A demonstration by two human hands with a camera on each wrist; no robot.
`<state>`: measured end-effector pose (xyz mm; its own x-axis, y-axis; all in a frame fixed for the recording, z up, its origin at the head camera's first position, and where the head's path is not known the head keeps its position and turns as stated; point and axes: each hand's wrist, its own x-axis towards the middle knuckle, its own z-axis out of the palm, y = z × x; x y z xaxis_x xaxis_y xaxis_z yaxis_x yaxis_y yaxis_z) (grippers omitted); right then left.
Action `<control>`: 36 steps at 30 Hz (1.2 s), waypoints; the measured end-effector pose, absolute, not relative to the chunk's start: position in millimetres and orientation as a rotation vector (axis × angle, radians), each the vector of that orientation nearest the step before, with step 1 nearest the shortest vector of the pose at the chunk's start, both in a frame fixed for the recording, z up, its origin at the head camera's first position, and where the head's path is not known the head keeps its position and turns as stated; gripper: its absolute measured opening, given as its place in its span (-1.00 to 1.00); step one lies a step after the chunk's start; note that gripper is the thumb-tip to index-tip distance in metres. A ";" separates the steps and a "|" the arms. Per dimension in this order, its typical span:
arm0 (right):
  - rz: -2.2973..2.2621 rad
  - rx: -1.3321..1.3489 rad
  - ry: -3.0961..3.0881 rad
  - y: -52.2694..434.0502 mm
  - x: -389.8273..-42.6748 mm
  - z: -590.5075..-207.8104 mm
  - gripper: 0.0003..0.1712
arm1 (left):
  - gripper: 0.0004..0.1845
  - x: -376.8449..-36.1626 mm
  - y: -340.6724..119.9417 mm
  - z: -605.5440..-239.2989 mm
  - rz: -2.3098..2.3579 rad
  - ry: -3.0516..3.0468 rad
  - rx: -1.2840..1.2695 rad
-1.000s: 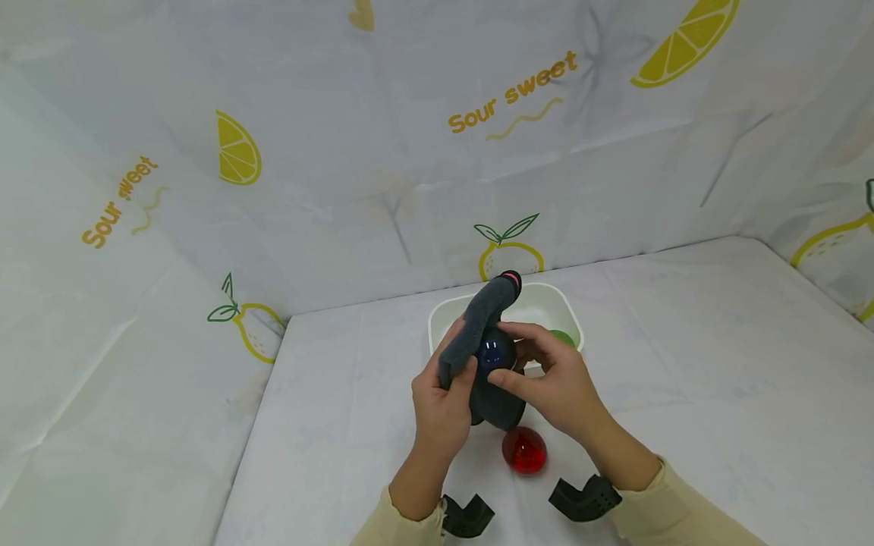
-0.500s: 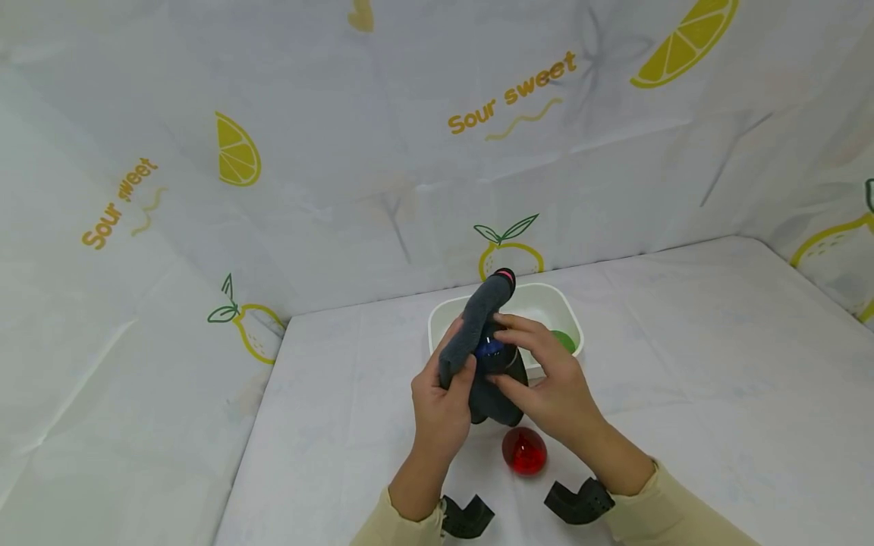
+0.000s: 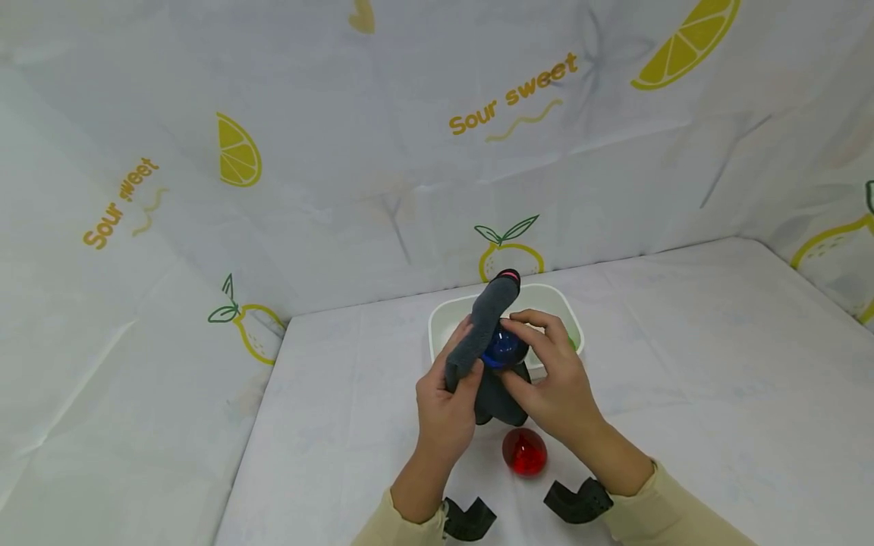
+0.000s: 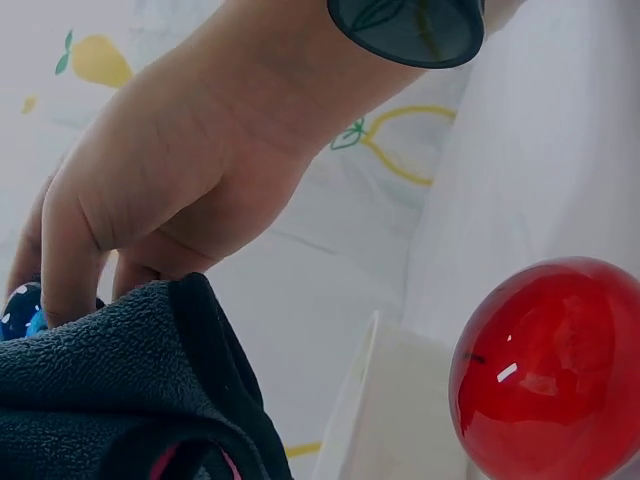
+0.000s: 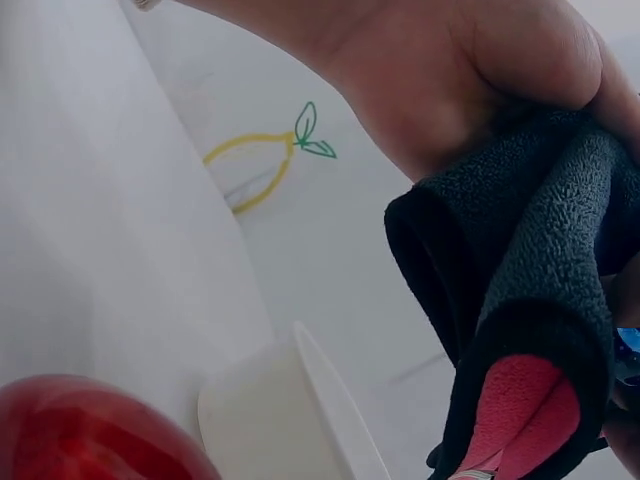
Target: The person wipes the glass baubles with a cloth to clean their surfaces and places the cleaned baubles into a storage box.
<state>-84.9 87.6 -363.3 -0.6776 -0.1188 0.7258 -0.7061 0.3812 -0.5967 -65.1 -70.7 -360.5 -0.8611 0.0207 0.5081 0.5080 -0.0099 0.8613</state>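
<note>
A dark grey cloth with a pink-trimmed end stands up between both hands above the table. My left hand grips its left side. My right hand holds a shiny blue ball against the cloth with curled fingers. In the left wrist view the cloth lies under the fingers, with a sliver of the blue ball at the left edge. The right wrist view shows the cloth folded, its pink tip pointing down.
A red ball lies on the white table just below the hands. Behind them stands a white tub with something green showing inside. Lemon-printed sheet walls close in the back and both sides.
The right hand shifted up and slightly back along the cloth, and the blue ball now shows more clearly between the fingers. The left hand barely moved.
</note>
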 end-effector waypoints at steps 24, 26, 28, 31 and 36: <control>1.275 0.625 -2.080 83.0 -77.1 -361.3 -0.30 | -0.51 -65.5 -72.6 -363.6 -1.879 -1.932 -0.504; 1.310 0.683 -2.055 83.5 -77.9 -361.6 -0.35 | -0.51 -66.8 -74.8 -363.6 -1.857 -1.935 -0.484; 1.338 0.735 -2.029 84.4 -78.8 -362.0 -0.39 | -0.52 -67.7 -76.7 -362.9 -1.850 -1.931 -0.472; 1.386 0.775 -2.016 86.2 -80.2 -361.5 -0.29 | -0.53 -68.7 -78.5 -362.0 -1.863 -1.917 -0.464; 1.438 0.766 -2.060 88.1 -81.4 -358.4 -0.12 | -0.54 -68.6 -79.1 -359.8 -1.867 -1.909 -0.476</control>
<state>-81.4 88.1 -358.4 -0.7109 -0.1581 0.6853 -0.6978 0.2800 -0.6593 -68.6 -79.1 -359.8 -0.8506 -0.0504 0.5234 0.5221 0.0366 0.8521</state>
